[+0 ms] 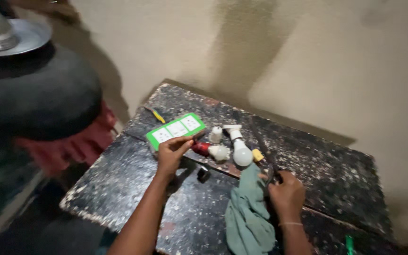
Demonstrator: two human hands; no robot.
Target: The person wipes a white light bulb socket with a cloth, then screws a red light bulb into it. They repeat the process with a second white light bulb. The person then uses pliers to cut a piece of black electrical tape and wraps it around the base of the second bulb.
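On a dark, paint-speckled table (133, 189), a green cloth (249, 217) lies crumpled at the near edge. Just right of the cloth, the right hand (286, 193) is closed around a dark tool (266, 158) whose kind cannot be told. Left of the cloth, the left hand (171, 153) pinches the end of a red-and-white bulb (211, 151). Beyond the cloth lies a white bulb (239, 146), and farther left a green-edged switchboard (175, 128) with a yellow-handled screwdriver (157, 114) behind it.
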